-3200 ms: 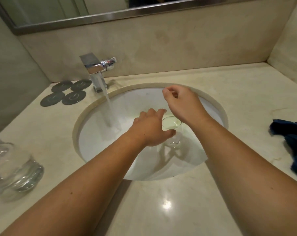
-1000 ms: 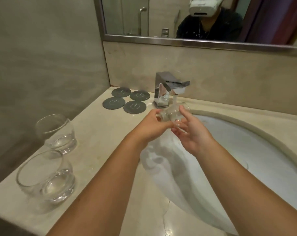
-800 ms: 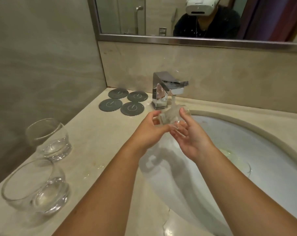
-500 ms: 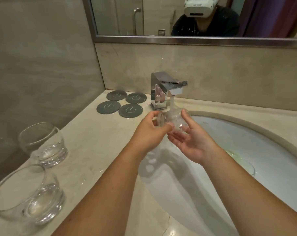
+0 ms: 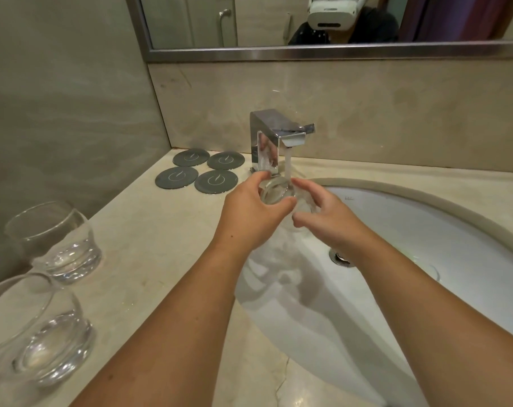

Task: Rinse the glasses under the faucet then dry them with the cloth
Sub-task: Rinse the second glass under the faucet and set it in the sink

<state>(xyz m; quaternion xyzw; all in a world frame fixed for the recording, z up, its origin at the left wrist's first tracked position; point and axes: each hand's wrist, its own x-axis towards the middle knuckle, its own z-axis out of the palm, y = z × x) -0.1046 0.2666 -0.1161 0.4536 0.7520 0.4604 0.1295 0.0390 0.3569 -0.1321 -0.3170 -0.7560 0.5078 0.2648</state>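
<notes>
A clear glass [image 5: 276, 193] lies on its side under the running chrome faucet [image 5: 269, 142], its thick base facing me. My left hand [image 5: 251, 214] grips it round the base end. My right hand [image 5: 323, 214] holds its other end with curled fingers, the water stream falling between the two hands. Two more round clear glasses stand upright on the counter at the left, one farther back [image 5: 54, 240] and one nearer me [image 5: 33, 330]. The cloth is out of view.
The white oval sink [image 5: 425, 224] fills the right side, with its drain [image 5: 342, 257] just past my right wrist. Several dark round coasters [image 5: 199, 171] lie left of the faucet. A tiled wall stands at the left, a mirror above the backsplash.
The glass has been lifted from the basin to the stream. Over the last second it has turned base toward me and my right hand has closed round its far end.
</notes>
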